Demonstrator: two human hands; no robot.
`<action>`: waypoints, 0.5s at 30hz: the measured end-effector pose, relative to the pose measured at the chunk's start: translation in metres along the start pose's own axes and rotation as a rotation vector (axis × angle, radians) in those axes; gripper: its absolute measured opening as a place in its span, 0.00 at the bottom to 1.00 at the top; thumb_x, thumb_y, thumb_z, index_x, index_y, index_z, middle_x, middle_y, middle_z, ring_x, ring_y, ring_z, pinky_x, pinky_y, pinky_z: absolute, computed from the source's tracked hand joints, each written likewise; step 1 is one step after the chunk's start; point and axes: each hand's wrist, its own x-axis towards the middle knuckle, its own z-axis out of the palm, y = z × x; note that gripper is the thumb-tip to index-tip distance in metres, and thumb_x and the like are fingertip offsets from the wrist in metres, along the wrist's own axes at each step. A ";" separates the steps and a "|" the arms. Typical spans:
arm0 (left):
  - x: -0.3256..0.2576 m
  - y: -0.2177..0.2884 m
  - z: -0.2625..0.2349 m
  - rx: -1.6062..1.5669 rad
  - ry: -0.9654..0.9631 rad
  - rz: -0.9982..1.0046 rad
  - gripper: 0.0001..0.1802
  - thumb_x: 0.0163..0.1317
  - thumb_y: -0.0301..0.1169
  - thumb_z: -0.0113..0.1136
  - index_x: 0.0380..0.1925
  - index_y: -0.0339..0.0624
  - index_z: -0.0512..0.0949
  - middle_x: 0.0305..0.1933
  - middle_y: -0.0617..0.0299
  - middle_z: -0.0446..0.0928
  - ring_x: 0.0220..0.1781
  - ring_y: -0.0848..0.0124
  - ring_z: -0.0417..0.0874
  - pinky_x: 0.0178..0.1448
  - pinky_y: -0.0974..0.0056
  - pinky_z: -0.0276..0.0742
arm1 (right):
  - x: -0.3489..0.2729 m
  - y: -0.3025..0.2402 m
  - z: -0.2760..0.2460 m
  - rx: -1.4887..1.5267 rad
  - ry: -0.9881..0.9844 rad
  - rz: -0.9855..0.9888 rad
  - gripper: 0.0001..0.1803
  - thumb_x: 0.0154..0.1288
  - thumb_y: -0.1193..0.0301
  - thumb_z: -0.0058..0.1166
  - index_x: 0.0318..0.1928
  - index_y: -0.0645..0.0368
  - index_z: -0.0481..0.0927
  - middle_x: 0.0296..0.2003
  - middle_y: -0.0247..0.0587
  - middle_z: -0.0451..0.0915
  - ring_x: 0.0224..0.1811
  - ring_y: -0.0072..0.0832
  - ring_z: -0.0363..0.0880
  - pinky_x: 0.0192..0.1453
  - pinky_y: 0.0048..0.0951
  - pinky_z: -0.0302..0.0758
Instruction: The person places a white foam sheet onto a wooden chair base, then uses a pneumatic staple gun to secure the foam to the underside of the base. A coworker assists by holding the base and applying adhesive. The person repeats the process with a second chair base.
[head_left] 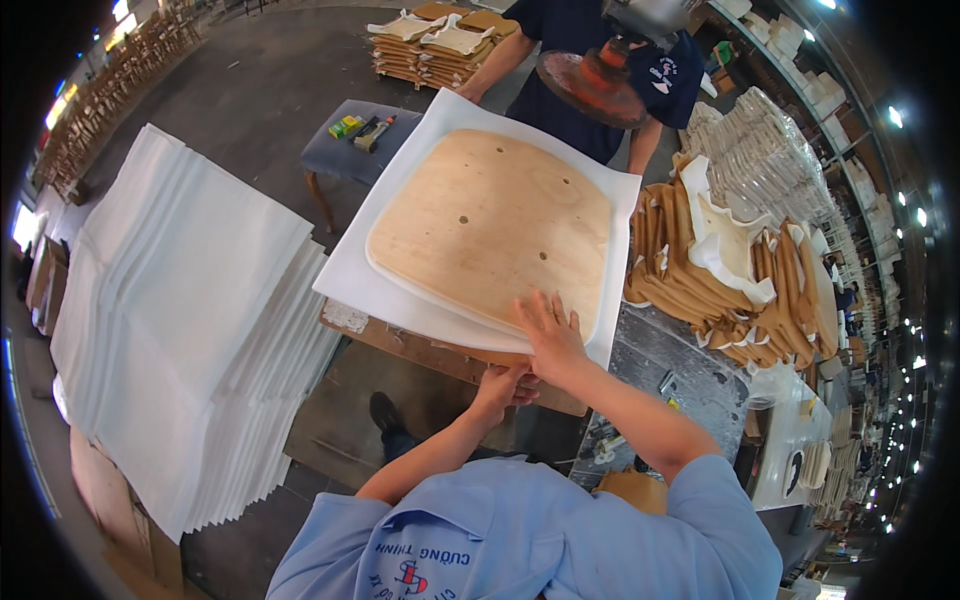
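Head view: a big stack of white foam sheets (190,320) is seen at frame left. At center, a plywood seat board (490,225) lies on one foam sheet (440,125); stiff, probably light, best gripped by its edges. Right hand (550,335) is pressed flat, fingers spread; left hand (505,385) is curled under the near edge, grip can't be told.
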 end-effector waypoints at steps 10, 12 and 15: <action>0.012 -0.026 0.017 0.305 0.039 0.423 0.22 0.82 0.42 0.62 0.39 0.31 0.87 0.36 0.57 0.88 0.39 0.72 0.89 0.47 0.65 0.84 | 0.001 0.029 0.018 -0.021 0.125 -0.098 0.54 0.62 0.78 0.69 0.87 0.46 0.61 0.83 0.66 0.60 0.82 0.69 0.65 0.81 0.57 0.72; 0.007 -0.026 0.013 0.486 0.048 0.409 0.24 0.83 0.42 0.62 0.34 0.31 0.87 0.31 0.60 0.87 0.38 0.74 0.88 0.46 0.66 0.83 | 0.001 0.035 0.027 -0.022 0.159 -0.100 0.52 0.62 0.80 0.67 0.87 0.46 0.63 0.82 0.67 0.62 0.80 0.69 0.68 0.78 0.57 0.74; 0.005 -0.033 0.017 0.359 0.056 0.503 0.25 0.84 0.42 0.62 0.30 0.31 0.85 0.29 0.60 0.85 0.39 0.71 0.90 0.47 0.64 0.84 | 0.004 0.035 0.028 0.006 0.145 -0.111 0.50 0.65 0.81 0.62 0.87 0.45 0.63 0.82 0.67 0.62 0.81 0.68 0.69 0.77 0.58 0.75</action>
